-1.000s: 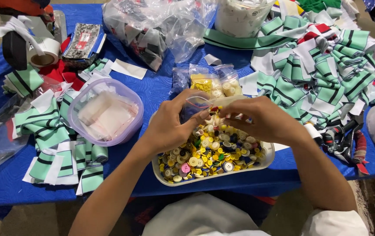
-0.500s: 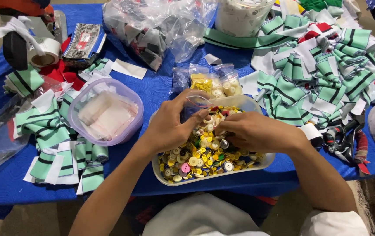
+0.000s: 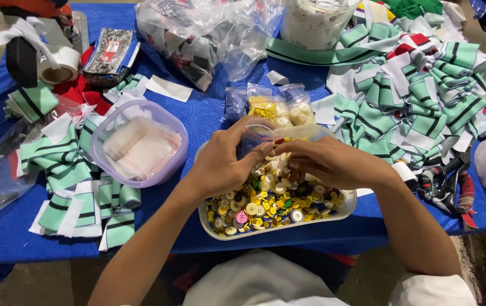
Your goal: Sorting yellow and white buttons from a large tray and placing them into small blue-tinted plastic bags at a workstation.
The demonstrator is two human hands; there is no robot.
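Note:
A white tray (image 3: pixel 212 220) full of mixed coloured buttons (image 3: pixel 265 204) sits at the near edge of the blue table. Over it, my left hand (image 3: pixel 223 164) pinches the rim of a small clear plastic bag (image 3: pixel 260 131) and holds it up. My right hand (image 3: pixel 328 161) hovers just right of the bag, fingertips together at the bag's mouth, right over the buttons. Whether a button is between those fingertips I cannot tell.
A clear lidded tub (image 3: pixel 138 144) of small bags stands left of the tray. Small bags of yellow and cream buttons (image 3: pixel 279 110) lie behind it. Green-and-white striped fabric pieces (image 3: pixel 418 96) pile up right and left, with large plastic bags (image 3: pixel 197 34) and a tape roll (image 3: pixel 59 65) at the back.
My right hand has dropped from beside the bag to the buttons and come back toward the bag's mouth. My left hand keeps holding the bag.

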